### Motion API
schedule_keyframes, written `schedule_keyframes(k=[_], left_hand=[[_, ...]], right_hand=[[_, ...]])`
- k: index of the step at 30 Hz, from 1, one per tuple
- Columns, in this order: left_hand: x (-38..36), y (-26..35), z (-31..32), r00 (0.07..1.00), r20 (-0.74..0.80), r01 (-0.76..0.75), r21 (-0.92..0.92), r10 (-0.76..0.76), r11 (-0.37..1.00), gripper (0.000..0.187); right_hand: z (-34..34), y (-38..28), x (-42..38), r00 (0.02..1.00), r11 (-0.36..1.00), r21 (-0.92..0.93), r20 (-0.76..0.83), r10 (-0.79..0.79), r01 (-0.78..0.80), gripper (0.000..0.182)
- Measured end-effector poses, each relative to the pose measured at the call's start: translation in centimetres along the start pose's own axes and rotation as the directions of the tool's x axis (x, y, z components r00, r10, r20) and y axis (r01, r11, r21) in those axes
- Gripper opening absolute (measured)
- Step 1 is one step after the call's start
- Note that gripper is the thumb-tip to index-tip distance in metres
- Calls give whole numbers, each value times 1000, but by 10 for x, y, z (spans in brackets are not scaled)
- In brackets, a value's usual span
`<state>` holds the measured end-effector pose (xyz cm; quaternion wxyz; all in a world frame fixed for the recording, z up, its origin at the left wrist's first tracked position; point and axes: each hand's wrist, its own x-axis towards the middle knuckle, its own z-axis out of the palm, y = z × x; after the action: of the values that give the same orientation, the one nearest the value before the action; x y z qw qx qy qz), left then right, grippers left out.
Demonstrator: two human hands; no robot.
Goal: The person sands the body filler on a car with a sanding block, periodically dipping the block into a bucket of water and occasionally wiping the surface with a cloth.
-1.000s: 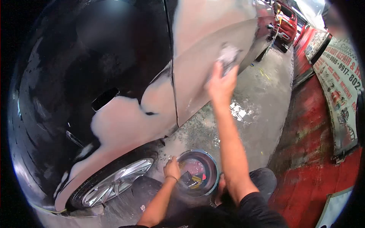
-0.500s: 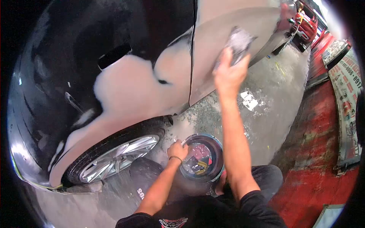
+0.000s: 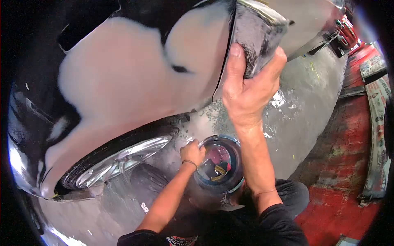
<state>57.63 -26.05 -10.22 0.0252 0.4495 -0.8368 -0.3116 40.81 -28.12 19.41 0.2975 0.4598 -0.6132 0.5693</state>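
Observation:
My right hand (image 3: 254,90) is closed around a grey sanding block (image 3: 262,30), thumb on its left edge and fingers on its right. The block's worn, speckled face is turned up toward me, in front of the car's body panel (image 3: 123,69). That panel shows a large pale, primer-like patch with black paint around it. Low in the middle, my left hand (image 3: 193,153) grips the rim of a dark round bucket (image 3: 238,174). Inside the bucket are water, pink pieces (image 3: 217,155) and a yellowish strip (image 3: 219,174).
A car wheel (image 3: 123,162) with a silver rim stands left of the bucket. Wet concrete floor (image 3: 299,123) stretches to the right, bordered by a worn red surface (image 3: 336,172) and a printed banner (image 3: 377,102). A red vehicle (image 3: 347,37) is at the far right.
My right hand has come away from the far panel, closer to me, bringing the sanding block with it. The view has shifted slightly. My left hand stays at the bucket rim.

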Motion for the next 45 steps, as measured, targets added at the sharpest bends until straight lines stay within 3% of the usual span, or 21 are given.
schedule_keyframes(k=[2,4,6,8,9,11,15,17,21,23,25,28,31,33,34,36,37,40,42,44,45], left_hand=[[3,0,3,1000,4,12,8,-12,1000,35],[2,1,2,1000,12,26,23,-27,999,35],[3,2,0,999,32,22,41,-23,999,38],[6,2,-2,999,29,17,44,-18,999,39],[2,1,-2,999,31,14,40,-15,999,39],[-2,0,0,999,42,18,27,-19,999,38],[5,0,-2,999,38,27,-6,-27,1000,39],[4,0,-1,998,54,40,13,-40,999,41],[2,-2,1,999,44,19,23,-20,1000,40],[1,0,-1,999,38,32,18,-32,999,39],[0,2,-2,999,43,33,6,-33,999,39],[-2,0,-1,998,53,26,0,-26,1000,39],[3,-1,0,996,72,41,37,-43,998,41],[2,-4,3,999,37,26,41,-27,999,41],[2,-3,5,1000,18,14,37,-15,999,41],[0,2,-2,998,51,41,15,-41,999,41],[-1,3,-6,996,64,55,4,-55,998,41],[0,1,-2,996,62,61,0,-61,998,42],[1,-2,2,997,63,53,8,-54,999,42],[-3,-2,0,996,66,52,7,-53,999,41],[-5,-1,-3,996,69,51,-4,-51,999,41]], right_hand=[[10,11,-23,997,995,-86,-58,-45,40,61],[27,62,-116,986,984,63,13,168,-168,62],[28,58,-122,982,973,137,55,178,-184,63],[23,44,-100,998,989,136,-23,63,-59,62],[16,26,-66,1000,1000,17,-11,-3,3,63],[8,-1,-19,999,999,9,31,33,-33,65],[19,20,-68,998,998,-30,-28,49,-50,64],[24,40,-112,980,982,37,74,184,-188,71],[6,19,-50,993,990,87,54,108,-113,59],[-4,7,-4,995,999,-6,90,48,-47,58],[-7,6,-3,996,995,-99,79,29,-21,59],[2,20,-66,995,995,-64,61,81,-77,58],[3,26,-60,997,995,-72,-14,75,-75,58],[-4,31,3,916,918,-7,-61,396,-397,51],[-6,61,33,950,960,23,-140,279,-278,57],[-27,78,89,869,880,-11,-158,468,-476,42],[-30,87,104,822,819,234,-112,558,-524,43],[-16,59,91,784,795,109,-131,606,-596,41],[2,-4,52,938,945,-79,-168,302,-318,46],[3,-45,23,967,969,8,-70,246,-246,46],[-6,-36,26,957,957,15,4,289,-289,48]])
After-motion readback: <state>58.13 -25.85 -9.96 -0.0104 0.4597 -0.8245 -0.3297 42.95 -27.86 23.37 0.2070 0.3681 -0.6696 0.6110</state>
